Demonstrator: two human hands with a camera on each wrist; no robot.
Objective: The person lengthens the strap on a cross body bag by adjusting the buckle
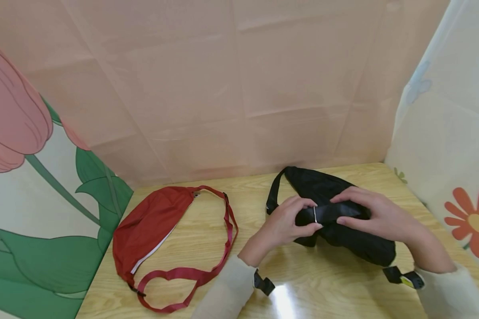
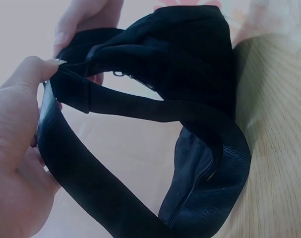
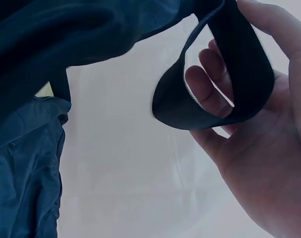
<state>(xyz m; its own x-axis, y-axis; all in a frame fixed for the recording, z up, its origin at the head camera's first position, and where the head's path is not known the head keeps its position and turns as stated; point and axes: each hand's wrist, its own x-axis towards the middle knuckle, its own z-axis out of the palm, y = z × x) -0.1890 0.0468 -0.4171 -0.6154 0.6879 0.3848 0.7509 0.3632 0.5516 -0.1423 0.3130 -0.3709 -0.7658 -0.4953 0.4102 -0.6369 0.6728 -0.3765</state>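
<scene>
A black waist bag [image 1: 367,248] lies toward the right of the table, its black strap [image 1: 330,213] raised above it. My left hand [image 1: 281,223] pinches the strap beside a silver metal slider [image 1: 315,215], thumb on the near side. In the left wrist view, the strap [image 2: 86,163] hangs in a wide loop below that hand. My right hand [image 1: 383,217] holds the strap farther right. The right wrist view has a folded loop of strap [image 3: 249,74] between thumb and fingers. Part of the bag is hidden behind both hands.
A red waist bag [image 1: 155,226] lies on the left of the wooden table [image 1: 287,270], its red strap [image 1: 199,275] spread in loops toward the middle. A pinkish cloth backdrop [image 1: 239,88] stands behind, with flower-printed sheets at both sides.
</scene>
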